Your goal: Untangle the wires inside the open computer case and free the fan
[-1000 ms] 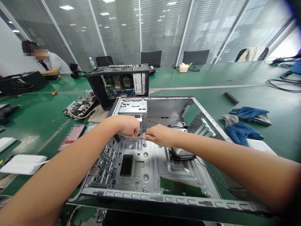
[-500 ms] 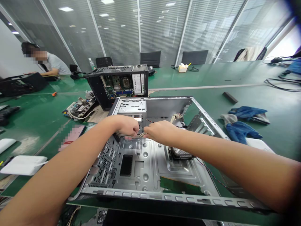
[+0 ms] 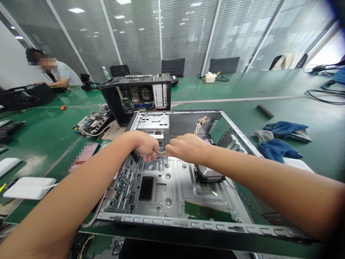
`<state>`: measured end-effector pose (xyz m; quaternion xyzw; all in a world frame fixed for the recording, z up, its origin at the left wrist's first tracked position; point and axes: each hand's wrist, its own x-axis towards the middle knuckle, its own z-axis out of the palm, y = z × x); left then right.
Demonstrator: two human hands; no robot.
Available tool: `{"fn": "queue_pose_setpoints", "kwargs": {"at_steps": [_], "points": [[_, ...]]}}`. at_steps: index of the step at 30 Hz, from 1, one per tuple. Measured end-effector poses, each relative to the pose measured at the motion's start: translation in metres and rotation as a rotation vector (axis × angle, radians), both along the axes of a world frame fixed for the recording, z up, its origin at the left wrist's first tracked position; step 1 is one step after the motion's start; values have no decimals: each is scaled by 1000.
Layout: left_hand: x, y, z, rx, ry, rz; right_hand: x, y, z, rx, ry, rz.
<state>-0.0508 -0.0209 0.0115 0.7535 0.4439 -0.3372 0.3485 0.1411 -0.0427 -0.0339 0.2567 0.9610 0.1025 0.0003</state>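
Note:
An open computer case [image 3: 172,221] lies on its side in front of me, its bare metal floor showing. Near the drive cage [image 3: 153,121], my left hand [image 3: 147,146] is closed around a bundle of cables [image 3: 162,153]. My right hand [image 3: 185,148] is closed on the same bundle, a short way to the right. A pale twisted cable bunch [image 3: 199,126] rises behind my right hand. Below my right wrist sits a finned heatsink [image 3: 209,174], partly covered by the forearm. The fingertips of both hands are partly hidden.
Behind the case stands a second open computer tower [image 3: 136,99]. A loose circuit board [image 3: 93,122] lies to its left. Blue-and-grey gloves [image 3: 280,142] and a dark block [image 3: 265,111] are at right, a white box [image 3: 29,187] at left. A person [image 3: 58,72] sits at far left.
The pale cable bunch behind my right hand has lifted higher. Both hands keep their hold on the cables, with slight shifts of the fingers.

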Motion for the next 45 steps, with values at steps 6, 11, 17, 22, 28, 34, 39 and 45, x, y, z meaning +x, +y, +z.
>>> {"fn": "queue_pose_setpoints", "kwargs": {"at_steps": [6,11,17,22,28,34,39,45], "points": [[-3,2,-5,88,-17,-78,-8,-9,5,-181,-35,-233],[-4,1,-3,129,-52,-123,-11,-16,16,-593,54,-332],[-2,-1,-2,113,-42,-146,-8,-17,21,-1117,212,-517],[-2,0,-3,107,-16,-131,-6,-17,20,-1081,295,-529],[-1,0,-3,91,-7,-134,-6,-12,17,-839,341,-468],[0,1,-3,102,8,-154,-1,-13,7,-393,152,-209],[0,1,-3,102,19,-162,-1,-18,0,-229,-78,-202],[-1,1,-3,108,20,-127,-8,-20,3,-134,-126,-261]]}}
